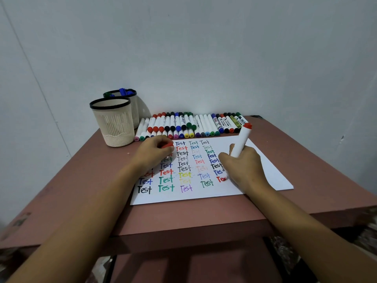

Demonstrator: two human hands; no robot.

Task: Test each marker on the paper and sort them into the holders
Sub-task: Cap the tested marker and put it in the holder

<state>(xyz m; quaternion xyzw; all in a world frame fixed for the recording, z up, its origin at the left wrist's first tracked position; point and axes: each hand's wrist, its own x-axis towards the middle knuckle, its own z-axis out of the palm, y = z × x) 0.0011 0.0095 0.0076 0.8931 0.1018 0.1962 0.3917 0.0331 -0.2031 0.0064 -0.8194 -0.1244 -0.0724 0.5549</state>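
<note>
White plastic barrel, round and smooth, red plug at its top end: marker held in the curled fingers of the right hand, leaning away from the wrist. Its tip is hidden under the palm, down at the paper. Red letters show just left of this grip.

Left hand has its fingers curled, pinching a glossy red cap over the sheet's far-left part.

Paper flat, matte, covered in rows of coloured "Test". Bare white lies right of and beyond the right grip, out to the sheet's edge.

Table is reddish-brown with a dull finish, and a bare strip runs between sheet and front edge.

Beyond both grips, a row of markers lies packed side by side by the wall.

Beyond-left of the left grip stands a cream ribbed near holder, black-rimmed. The far holder behind it holds blue-capped markers.
</note>
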